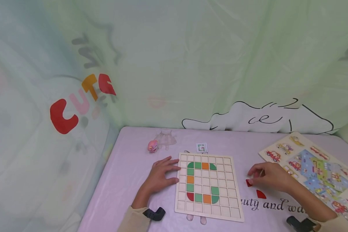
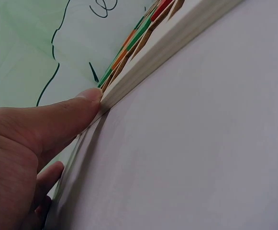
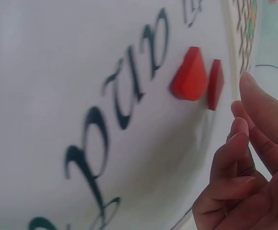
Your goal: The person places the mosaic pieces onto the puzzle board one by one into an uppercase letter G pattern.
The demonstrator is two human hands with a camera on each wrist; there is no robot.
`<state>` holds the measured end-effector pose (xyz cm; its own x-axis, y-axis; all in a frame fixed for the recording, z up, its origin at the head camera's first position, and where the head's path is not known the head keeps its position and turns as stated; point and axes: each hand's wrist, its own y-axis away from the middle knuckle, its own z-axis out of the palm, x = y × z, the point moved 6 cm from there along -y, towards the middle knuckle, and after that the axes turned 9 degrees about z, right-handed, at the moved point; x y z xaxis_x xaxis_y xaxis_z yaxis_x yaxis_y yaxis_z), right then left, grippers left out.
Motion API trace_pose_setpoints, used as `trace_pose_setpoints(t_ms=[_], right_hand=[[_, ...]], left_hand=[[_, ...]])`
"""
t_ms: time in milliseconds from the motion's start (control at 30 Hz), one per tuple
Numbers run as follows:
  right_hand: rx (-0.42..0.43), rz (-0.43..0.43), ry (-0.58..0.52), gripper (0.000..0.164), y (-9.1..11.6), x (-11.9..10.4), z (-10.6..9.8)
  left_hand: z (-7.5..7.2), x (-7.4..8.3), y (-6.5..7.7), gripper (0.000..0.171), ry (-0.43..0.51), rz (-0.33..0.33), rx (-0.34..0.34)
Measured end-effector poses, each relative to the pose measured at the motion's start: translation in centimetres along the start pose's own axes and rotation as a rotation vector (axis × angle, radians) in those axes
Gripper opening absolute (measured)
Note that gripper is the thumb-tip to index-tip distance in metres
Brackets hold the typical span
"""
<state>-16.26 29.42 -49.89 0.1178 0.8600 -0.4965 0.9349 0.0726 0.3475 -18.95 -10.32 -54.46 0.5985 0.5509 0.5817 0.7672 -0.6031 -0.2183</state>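
A wooden grid board (image 1: 226,206) lies on the table with green, orange and red pieces set in a broken ring. My left hand (image 1: 162,175) is at its left side, fingers spread; in the left wrist view the thumb touches the board's edge (image 2: 162,60). My right hand (image 1: 271,177) hovers over a red piece (image 1: 248,183) to the right of the board. A red quarter-round piece (image 1: 261,194) lies just nearer. In the right wrist view both the quarter-round piece (image 3: 189,79) and the other red piece (image 3: 216,86) lie apart from loosely bent fingers, which hold nothing.
A small pattern card (image 1: 201,148) lies beyond the board, and a pink toy (image 1: 152,146) sits at the far left. On the right is a wooden picture puzzle (image 1: 295,141) with vehicles, partly under the right forearm. A printed curtain (image 1: 177,74) hangs behind the table.
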Motion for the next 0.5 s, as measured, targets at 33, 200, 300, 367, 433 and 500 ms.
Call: trace_pose_setpoints(t_ms=[33, 200, 300, 367, 433, 500], right_hand=[[-0.004, 0.005, 0.0, 0.027, 0.0, 0.2, 0.1], [-0.015, 0.014, -0.004, 0.028, -0.2, 0.8, 0.5], [-0.017, 0.015, -0.009, 0.029, -0.4, 1.1, 0.8], [-0.021, 0.025, -0.012, 0.029, -0.5, 1.3, 1.0], [-0.03, 0.031, -0.018, 0.028, -0.6, 1.4, 1.2], [-0.036, 0.03, -0.02, 0.028, -0.6, 1.4, 1.3]], left_hand=[[0.0, 0.0, 0.0, 0.043, -0.003, 0.0, 0.0], [0.0, 0.0, 0.0, 0.043, 0.009, -0.017, -0.008], [0.0, -0.1, 0.0, 0.044, 0.013, -0.024, -0.009], [0.0, -0.1, 0.0, 0.043, 0.018, -0.024, -0.009], [0.0, -0.1, 0.0, 0.043, 0.02, -0.023, -0.008], [-0.1, -0.1, 0.0, 0.043, 0.02, -0.021, -0.008]])
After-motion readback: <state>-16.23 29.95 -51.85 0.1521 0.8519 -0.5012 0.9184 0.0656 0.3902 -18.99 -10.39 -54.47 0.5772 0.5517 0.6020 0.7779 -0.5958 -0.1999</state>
